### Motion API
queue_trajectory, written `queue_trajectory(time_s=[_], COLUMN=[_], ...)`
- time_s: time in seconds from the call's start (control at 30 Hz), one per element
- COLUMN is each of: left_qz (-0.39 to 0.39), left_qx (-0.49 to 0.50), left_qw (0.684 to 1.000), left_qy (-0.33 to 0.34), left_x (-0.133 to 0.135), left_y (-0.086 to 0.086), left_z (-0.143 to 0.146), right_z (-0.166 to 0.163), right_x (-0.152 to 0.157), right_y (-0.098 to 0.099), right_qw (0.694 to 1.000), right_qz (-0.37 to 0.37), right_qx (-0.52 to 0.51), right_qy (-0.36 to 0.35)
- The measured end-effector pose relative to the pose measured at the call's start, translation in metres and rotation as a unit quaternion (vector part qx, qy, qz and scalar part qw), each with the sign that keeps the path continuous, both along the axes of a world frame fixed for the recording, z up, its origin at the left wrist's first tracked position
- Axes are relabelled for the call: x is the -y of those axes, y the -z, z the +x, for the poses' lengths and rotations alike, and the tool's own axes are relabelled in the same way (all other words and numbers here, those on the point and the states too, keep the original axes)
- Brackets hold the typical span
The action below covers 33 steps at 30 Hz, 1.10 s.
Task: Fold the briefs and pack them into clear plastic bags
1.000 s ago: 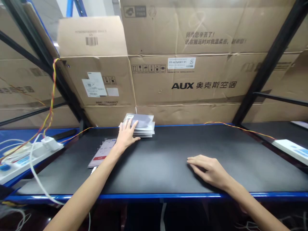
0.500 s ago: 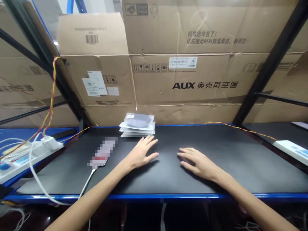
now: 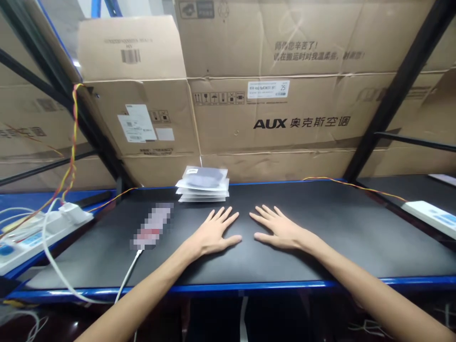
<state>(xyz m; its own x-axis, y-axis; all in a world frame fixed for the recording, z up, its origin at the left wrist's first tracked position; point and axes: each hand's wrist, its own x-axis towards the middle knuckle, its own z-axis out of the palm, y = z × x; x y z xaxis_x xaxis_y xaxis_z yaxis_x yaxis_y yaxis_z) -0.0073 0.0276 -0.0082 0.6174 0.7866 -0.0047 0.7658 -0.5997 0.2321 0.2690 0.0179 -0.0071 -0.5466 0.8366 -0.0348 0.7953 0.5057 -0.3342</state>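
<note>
My left hand (image 3: 215,232) is spread palm down over the black tabletop (image 3: 245,266), holding nothing. Facing it across a small gap, my right hand (image 3: 280,228) is also spread palm down with its fingers apart. Beyond my left hand's fingertips, near the back edge, lies a stack of several flat translucent packets (image 3: 203,184), the top one with a dark grey content and a small white label. To the left of that hand rests a phone (image 3: 154,225), its screen blurred out, with a white charging cable (image 3: 128,273) plugged into its near end.
Large cardboard panels (image 3: 302,99) stand behind the table between black metal posts (image 3: 388,95). A white power strip (image 3: 42,232) with plugs and cables is at the left, another power strip (image 3: 432,216) at the right. Red-yellow twisted wires (image 3: 74,142) hang at the left post.
My right hand has moved left and its fingers have spread. My left hand has shifted slightly right and nearer to me, away from the packets. The view has shifted slightly.
</note>
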Motion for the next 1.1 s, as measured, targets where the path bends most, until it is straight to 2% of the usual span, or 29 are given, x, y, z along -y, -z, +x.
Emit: queue_trajectory(time_s=[1.1], left_qz=[0.000], left_qx=[0.000], left_qw=[1.000], left_qy=[0.005], left_x=[-0.0001], left_y=[0.0007], left_z=[-0.0008], right_z=[-0.0010], right_x=[0.0001], right_y=[0.0005], right_qw=[1.000], right_qz=[0.000], right_qx=[0.010], right_qy=[0.012])
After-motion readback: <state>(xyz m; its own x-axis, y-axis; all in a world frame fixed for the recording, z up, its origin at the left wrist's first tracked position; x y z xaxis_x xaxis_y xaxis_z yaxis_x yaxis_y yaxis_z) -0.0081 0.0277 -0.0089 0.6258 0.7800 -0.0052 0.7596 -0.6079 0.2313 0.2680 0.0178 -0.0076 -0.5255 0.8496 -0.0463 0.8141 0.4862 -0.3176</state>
